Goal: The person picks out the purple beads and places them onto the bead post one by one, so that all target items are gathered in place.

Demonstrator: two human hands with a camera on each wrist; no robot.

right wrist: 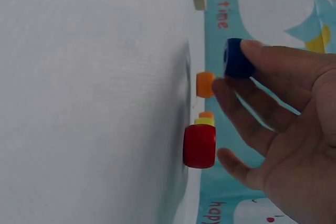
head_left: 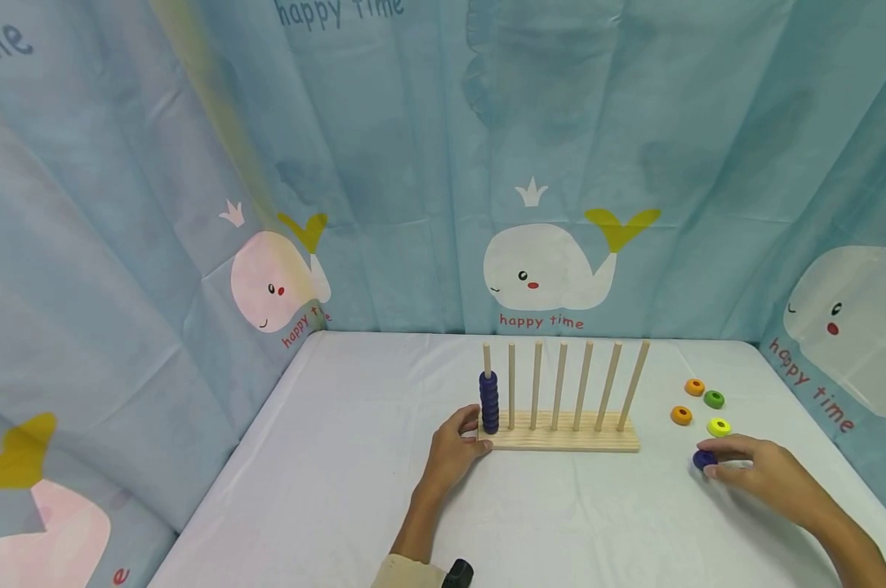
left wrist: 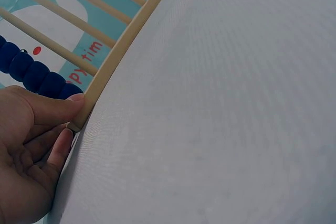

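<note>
A wooden peg rack stands on the table, its several upright pegs in one row. Dark blue beads are stacked on its leftmost peg, whose tip shows above them. My left hand holds the left end of the base, the thumb along its near edge. To the right, my right hand pinches a single blue bead between thumb and fingers, just off the tabletop. Beneath that hand, the right wrist view shows a red bead on the table; in the head view it is hidden.
Beyond the right hand lie two orange beads, a green bead and a yellow bead. A white cloth covers the table. Blue curtains printed with whales hang behind and at both sides.
</note>
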